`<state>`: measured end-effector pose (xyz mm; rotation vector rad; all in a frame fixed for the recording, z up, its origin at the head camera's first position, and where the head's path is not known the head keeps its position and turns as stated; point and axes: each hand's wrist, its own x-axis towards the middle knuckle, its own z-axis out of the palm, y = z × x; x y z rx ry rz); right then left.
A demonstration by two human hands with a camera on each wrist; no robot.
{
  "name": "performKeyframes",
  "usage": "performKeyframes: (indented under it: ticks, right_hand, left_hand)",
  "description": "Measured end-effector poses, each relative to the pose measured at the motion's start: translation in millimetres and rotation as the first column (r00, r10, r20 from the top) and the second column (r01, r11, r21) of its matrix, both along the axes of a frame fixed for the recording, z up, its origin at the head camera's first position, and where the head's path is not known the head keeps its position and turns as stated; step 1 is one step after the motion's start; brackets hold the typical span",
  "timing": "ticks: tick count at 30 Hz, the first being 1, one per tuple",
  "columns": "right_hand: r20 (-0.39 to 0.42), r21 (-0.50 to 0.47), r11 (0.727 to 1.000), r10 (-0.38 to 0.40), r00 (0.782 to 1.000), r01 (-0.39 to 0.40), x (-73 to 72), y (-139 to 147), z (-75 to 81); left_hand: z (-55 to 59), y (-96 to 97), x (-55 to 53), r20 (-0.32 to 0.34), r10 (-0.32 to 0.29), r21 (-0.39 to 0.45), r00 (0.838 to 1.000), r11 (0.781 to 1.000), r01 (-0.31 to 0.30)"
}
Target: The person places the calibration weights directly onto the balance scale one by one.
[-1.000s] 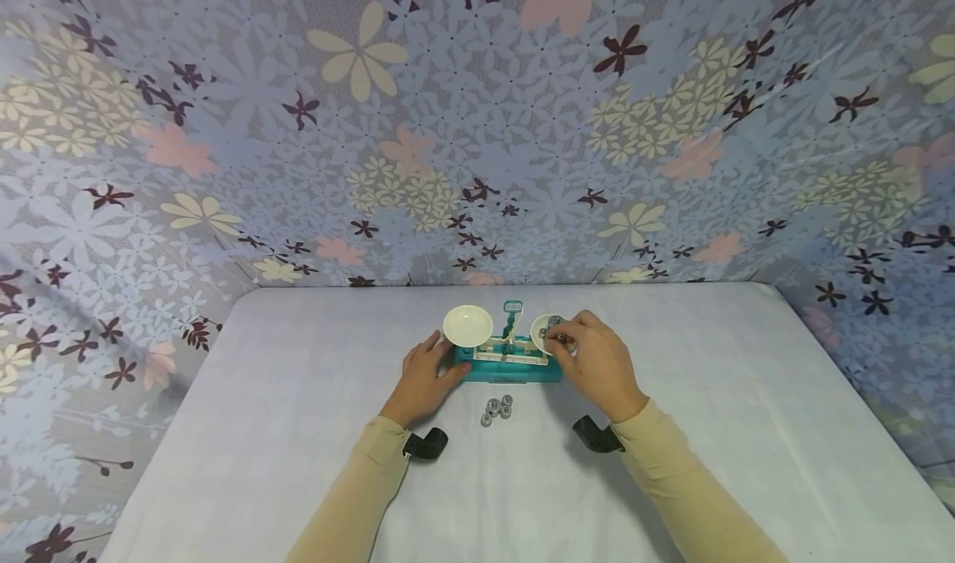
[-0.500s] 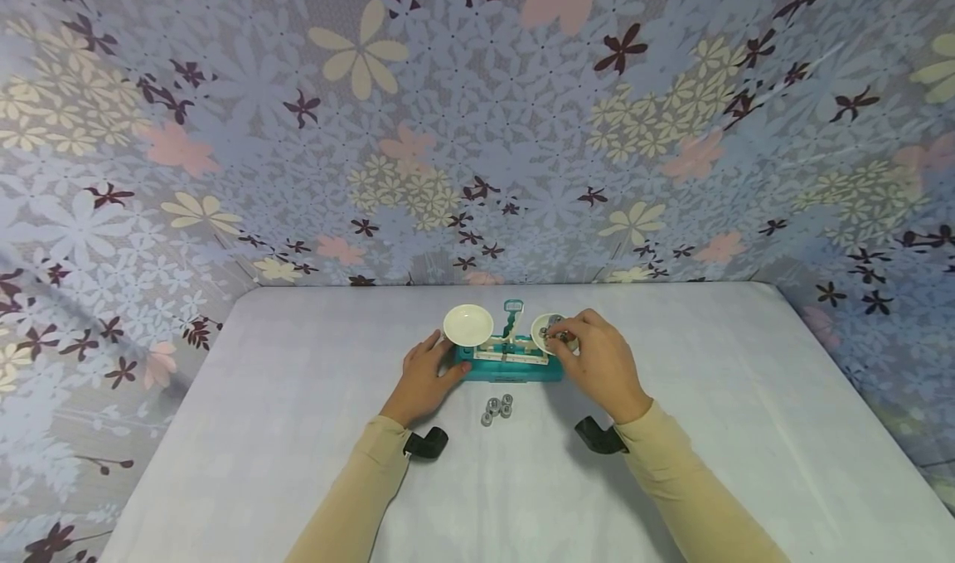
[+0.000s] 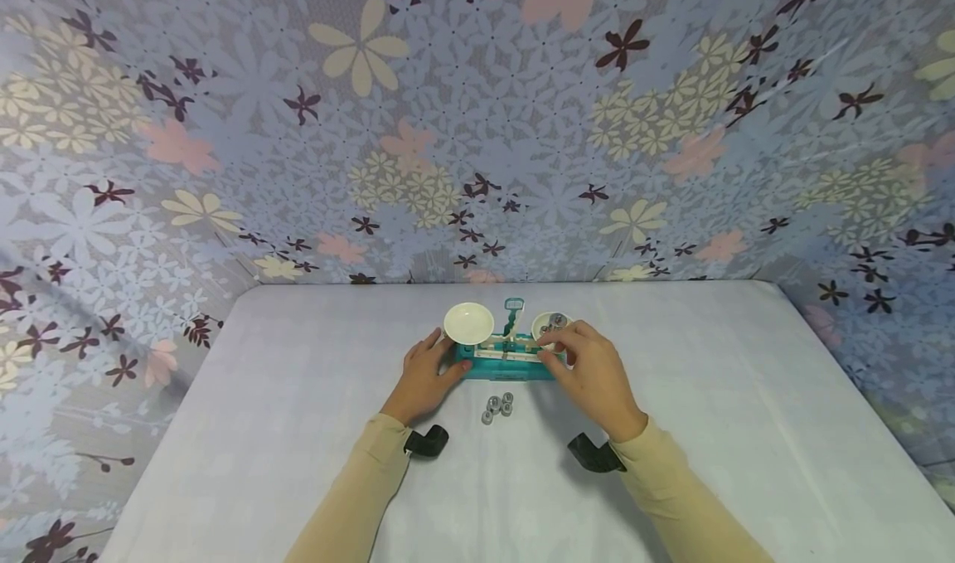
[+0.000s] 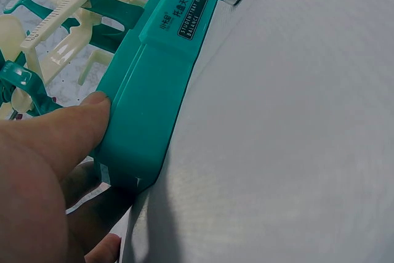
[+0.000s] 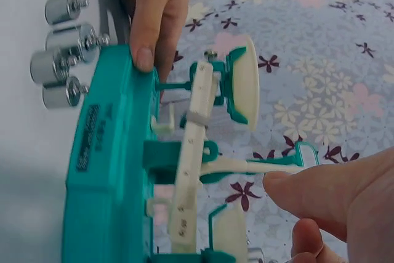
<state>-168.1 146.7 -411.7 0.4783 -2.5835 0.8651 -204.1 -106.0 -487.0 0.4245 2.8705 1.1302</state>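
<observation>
A teal tray balance [image 3: 507, 371] stands on the table with a white pan at each side. Nothing lies in the left pan [image 3: 468, 323]; metal weights [image 3: 557, 320] sit in the right pan [image 3: 536, 327], partly hidden behind my right hand. My left hand [image 3: 423, 380] grips the left end of the base, thumb on its front edge and fingers around the end. My right hand [image 3: 593, 376] hovers in front of the right pan, thumb and forefinger apart with nothing between them. In the right wrist view its thumb [image 5: 295, 186] overlaps the central pointer.
Several metal weights [image 3: 495, 405] with knobs stand clustered on the table in front of the balance. A white scale beam [image 5: 192, 164] with a small slider runs along the balance. Behind the table rises a flower-patterned backdrop [image 3: 477, 132].
My right hand has drawn back slightly from over the right pan toward its front left, uncovering more of the weights there. My left hand stays on the base.
</observation>
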Motion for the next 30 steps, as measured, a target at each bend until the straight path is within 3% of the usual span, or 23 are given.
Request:
performKeyframes:
  ticks: [30]
  right_hand:
    - [0.114, -0.147, 0.976, 0.181, 0.977, -0.164, 13.7, -18.4, -26.7]
  left_hand:
    - [-2.5, -1.2, -1.6, -0.017, -0.012, -0.003, 1.000, 1.000, 0.012]
